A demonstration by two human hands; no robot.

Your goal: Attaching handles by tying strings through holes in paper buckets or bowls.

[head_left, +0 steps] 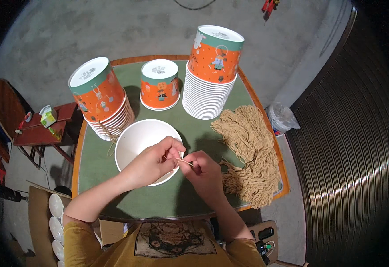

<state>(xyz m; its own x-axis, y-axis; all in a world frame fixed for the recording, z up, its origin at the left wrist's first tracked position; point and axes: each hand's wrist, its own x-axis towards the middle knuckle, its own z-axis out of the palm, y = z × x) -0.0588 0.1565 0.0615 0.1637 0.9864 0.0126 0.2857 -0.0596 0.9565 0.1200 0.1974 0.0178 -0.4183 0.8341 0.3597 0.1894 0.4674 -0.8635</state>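
A white paper bucket [131, 143] lies with its open mouth facing me, near the middle of the green-topped table. Over its right rim, my left hand [152, 161] and my right hand [202, 174] are close together, fingertips pinched on a thin tan cord [187, 163]. A short piece of the cord shows between the fingers; the rest is hidden by them. Right of my right hand, a large loose bundle of tan cords [252, 153] spreads across the table toward its right edge.
Upside-down orange and green buckets stand behind: a left stack [101, 95] with cord hanging at its side, a single bucket [159, 89], and a tall right stack [210, 86]. A cardboard box [41, 213] of white round pieces sits lower left; a red bench [48, 127] is farther left.
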